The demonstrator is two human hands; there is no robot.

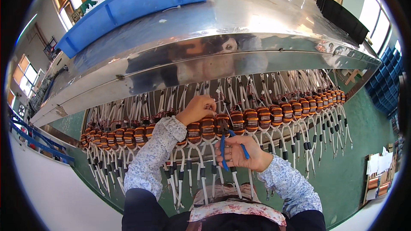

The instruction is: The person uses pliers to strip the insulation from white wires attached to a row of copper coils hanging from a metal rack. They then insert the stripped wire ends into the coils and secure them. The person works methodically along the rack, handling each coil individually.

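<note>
A long row of wound coils (207,127), dark brown with orange bands, runs in front of me below the table edge. My left hand (199,109) is closed in a pinch over the coils near the middle. A thin white strand (219,101) sticks out at its fingertips; what it belongs to is hard to make out. My right hand (245,153) holds blue-handled cutting pliers (224,147), palm turned up, with the handles spread apart. Their dark jaws point up against a coil just right of my left hand.
White leads (189,164) with black sleeves hang below the coils; more leads (252,90) rise behind them. A shiny metal table (257,21) carries a blue bin (141,6) of white strips and black trays (340,17). Blue crates (387,81) stand at the right.
</note>
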